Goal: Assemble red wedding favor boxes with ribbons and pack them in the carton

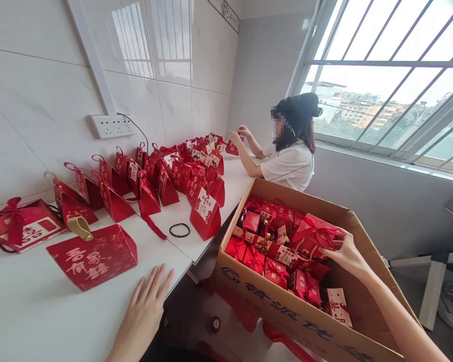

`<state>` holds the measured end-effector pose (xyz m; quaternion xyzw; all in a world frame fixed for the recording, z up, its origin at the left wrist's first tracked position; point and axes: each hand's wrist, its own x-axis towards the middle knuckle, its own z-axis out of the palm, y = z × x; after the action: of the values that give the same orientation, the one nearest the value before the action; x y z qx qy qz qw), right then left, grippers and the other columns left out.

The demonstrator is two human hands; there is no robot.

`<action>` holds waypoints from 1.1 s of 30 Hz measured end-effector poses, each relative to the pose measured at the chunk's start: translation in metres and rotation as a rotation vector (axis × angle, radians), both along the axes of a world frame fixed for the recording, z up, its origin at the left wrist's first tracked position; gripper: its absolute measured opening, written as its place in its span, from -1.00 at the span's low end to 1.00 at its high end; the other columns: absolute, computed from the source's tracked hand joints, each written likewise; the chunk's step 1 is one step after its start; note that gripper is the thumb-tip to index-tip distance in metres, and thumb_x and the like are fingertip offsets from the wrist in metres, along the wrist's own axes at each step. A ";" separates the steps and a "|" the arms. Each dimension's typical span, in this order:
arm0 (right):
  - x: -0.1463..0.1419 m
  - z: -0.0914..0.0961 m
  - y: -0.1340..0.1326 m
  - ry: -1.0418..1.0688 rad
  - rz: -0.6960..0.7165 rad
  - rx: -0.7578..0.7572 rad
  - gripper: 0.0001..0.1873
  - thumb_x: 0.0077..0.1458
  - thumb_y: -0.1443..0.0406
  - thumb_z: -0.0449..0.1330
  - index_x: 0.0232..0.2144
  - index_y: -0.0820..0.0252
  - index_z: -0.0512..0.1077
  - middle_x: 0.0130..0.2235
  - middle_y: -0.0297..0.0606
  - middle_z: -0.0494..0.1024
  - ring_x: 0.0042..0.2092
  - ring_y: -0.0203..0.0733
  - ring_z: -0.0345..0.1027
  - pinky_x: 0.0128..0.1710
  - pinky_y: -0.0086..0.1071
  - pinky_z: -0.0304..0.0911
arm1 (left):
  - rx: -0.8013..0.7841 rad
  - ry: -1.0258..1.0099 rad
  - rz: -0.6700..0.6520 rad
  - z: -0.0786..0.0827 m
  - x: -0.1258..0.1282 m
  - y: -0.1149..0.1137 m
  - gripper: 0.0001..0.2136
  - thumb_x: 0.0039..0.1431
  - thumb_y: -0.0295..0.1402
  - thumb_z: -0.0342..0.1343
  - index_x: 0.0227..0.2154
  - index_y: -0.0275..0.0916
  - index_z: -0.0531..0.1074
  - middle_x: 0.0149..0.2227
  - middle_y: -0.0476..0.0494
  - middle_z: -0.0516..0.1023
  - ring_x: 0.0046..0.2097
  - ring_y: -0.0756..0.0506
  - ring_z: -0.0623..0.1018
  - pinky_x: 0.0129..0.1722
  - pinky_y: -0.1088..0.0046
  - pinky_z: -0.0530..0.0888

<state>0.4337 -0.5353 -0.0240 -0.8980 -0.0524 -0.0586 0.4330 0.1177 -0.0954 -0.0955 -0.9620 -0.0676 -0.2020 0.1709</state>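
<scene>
Now the right hand point(346, 255) grasps a red, ribbon-tied, boxy card carton point(312, 227), likely light, crushable, best edge-held; left hand point(148, 297) flat, empty.

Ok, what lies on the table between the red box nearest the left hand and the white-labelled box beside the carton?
A dark ring and a red ribbon lie there on the white tabletop, shown in the head view.

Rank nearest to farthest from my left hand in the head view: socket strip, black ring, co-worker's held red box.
1. Black ring: on the table, ahead of your left hand.
2. Socket strip: on the tiled wall.
3. Held red box: at the table's far end.
</scene>
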 end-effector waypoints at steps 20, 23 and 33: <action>0.062 -0.030 0.061 -0.075 0.393 -0.205 -0.04 -0.32 0.25 0.27 0.18 0.17 0.03 0.06 0.00 0.25 -0.16 -0.05 0.35 -0.12 -0.08 0.35 | -0.079 -0.069 -0.077 0.005 0.002 0.000 -0.24 0.08 -0.61 -0.17 0.31 -0.09 -0.33 0.16 -0.24 0.36 0.11 -0.24 0.43 0.09 0.15 0.27; 0.058 -0.036 0.080 -0.058 0.463 -0.175 -0.05 -0.27 0.28 0.25 0.19 0.17 -0.03 0.09 -0.02 0.22 -0.07 -0.06 0.32 -0.14 -0.13 0.38 | -0.110 -0.055 -0.076 0.003 0.002 0.002 -0.25 0.10 -0.59 -0.18 0.31 -0.08 -0.33 0.18 -0.24 0.34 0.13 -0.25 0.41 0.10 0.13 0.27; 0.043 -0.015 0.082 0.069 0.503 -0.193 -0.04 -0.22 0.32 0.23 0.22 0.20 -0.11 0.11 0.06 0.22 0.03 0.06 0.31 -0.27 -0.22 0.42 | -0.118 -0.017 -0.107 0.005 0.002 0.004 -0.29 0.14 -0.55 -0.19 0.31 -0.11 -0.33 0.19 -0.30 0.31 0.15 -0.29 0.38 0.09 0.10 0.29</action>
<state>0.4763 -0.4530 -0.0394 -0.8953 -0.2643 0.0868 0.3480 0.1197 -0.0910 -0.0903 -0.9709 -0.0292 -0.2146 0.1024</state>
